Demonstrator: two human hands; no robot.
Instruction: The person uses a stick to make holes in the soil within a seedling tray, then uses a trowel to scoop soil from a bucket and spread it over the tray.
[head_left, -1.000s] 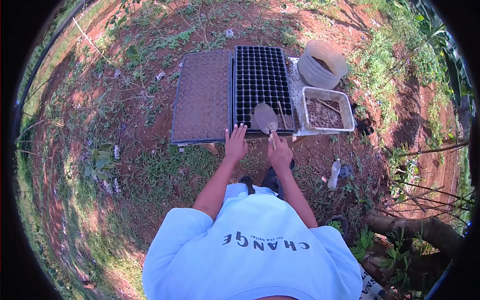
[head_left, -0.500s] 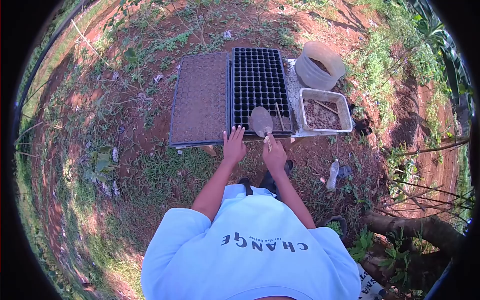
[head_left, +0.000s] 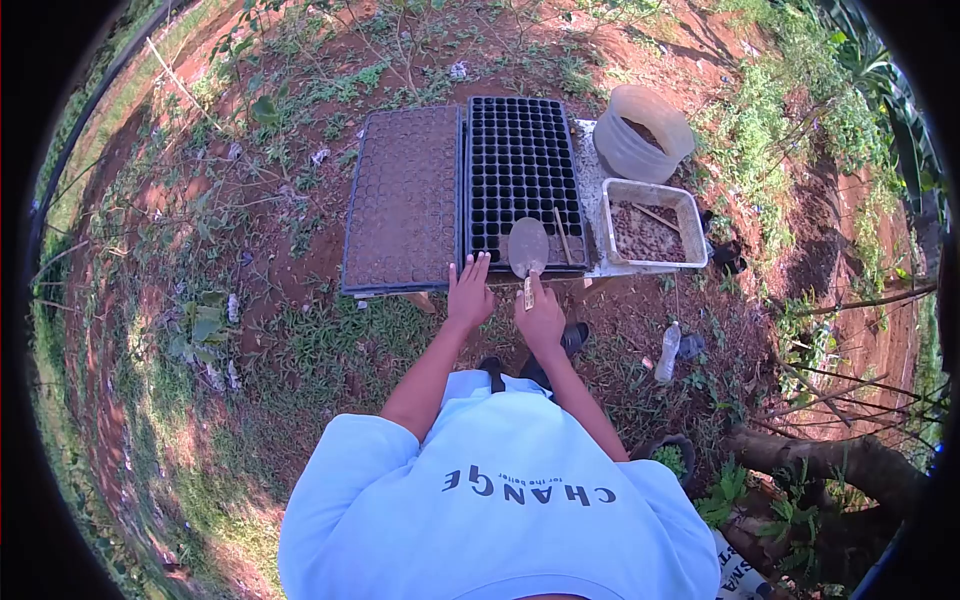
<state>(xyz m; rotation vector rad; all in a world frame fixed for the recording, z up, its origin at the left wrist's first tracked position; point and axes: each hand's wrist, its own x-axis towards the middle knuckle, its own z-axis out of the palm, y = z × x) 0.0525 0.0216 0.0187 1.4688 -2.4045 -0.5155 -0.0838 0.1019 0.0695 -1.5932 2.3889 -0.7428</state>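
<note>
Clearly, from the head view: right hand [head_left: 540,315] wrapped round the handle of a trowel [head_left: 528,243], its blade over the near end of the black cell tray [head_left: 518,150]. Left hand [head_left: 469,292] spread, fingers extended at that tray's near left corner. Relative to the black cell tray: soil-filled tray [head_left: 405,200] just left; stick [head_left: 562,236] at its near right; pale basin [head_left: 660,263] right, on the surface [head_left: 588,185].

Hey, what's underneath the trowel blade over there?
The trowel blade overlaps the near end of the black cell tray. Brown soil shows to its right, where a stick lies. The cells directly beneath are covered, so whether they hold soil can't be seen.
</note>
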